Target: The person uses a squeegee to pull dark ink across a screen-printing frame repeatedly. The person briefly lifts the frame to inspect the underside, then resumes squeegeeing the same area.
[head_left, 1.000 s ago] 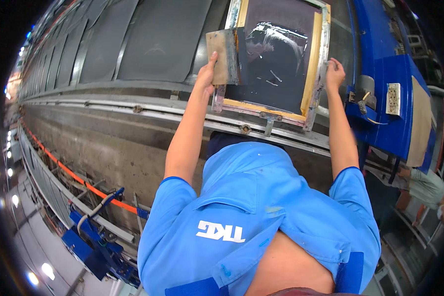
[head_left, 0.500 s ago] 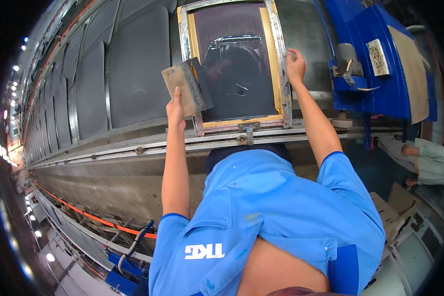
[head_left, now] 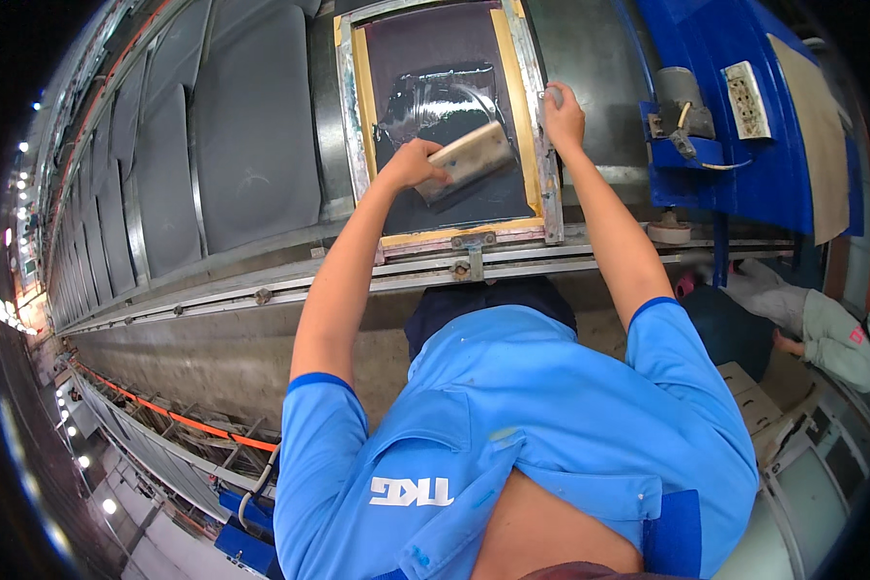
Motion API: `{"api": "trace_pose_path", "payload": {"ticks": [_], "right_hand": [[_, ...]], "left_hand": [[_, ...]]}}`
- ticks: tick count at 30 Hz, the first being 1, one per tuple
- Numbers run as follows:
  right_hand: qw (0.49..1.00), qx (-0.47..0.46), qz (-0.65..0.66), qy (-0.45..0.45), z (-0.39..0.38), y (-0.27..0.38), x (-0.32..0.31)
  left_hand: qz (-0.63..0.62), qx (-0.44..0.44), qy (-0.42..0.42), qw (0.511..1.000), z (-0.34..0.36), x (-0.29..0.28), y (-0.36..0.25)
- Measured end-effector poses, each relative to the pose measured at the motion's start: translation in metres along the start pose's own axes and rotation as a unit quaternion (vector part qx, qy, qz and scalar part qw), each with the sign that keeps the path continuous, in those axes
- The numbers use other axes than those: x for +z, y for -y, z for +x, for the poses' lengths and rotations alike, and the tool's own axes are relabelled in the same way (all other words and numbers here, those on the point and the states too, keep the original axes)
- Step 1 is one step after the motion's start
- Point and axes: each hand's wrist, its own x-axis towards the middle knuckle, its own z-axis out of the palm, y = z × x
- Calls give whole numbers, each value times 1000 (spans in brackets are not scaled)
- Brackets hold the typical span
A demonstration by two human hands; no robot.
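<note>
The left hand (head_left: 414, 164) grips a squeegee (head_left: 469, 158) laid on the dark mesh of the screen (head_left: 445, 116). The right hand (head_left: 563, 114) clasps the screen's right frame rail.

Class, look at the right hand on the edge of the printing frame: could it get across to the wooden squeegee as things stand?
Probably yes. The right hand grips the screen frame right beside the squeegee, which the left hand holds on the open mesh; nothing lies between them.
</note>
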Motion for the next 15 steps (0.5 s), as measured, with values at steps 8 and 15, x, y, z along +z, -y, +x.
{"api": "trace_pose_path", "payload": {"ticks": [8, 15], "right_hand": [[966, -191, -137, -107, -8, 2, -11], [873, -362, -158, 287, 38, 136, -4]], "left_hand": [[-25, -9, 279, 960, 26, -12, 2], [94, 59, 35, 993, 70, -118, -8]]}}
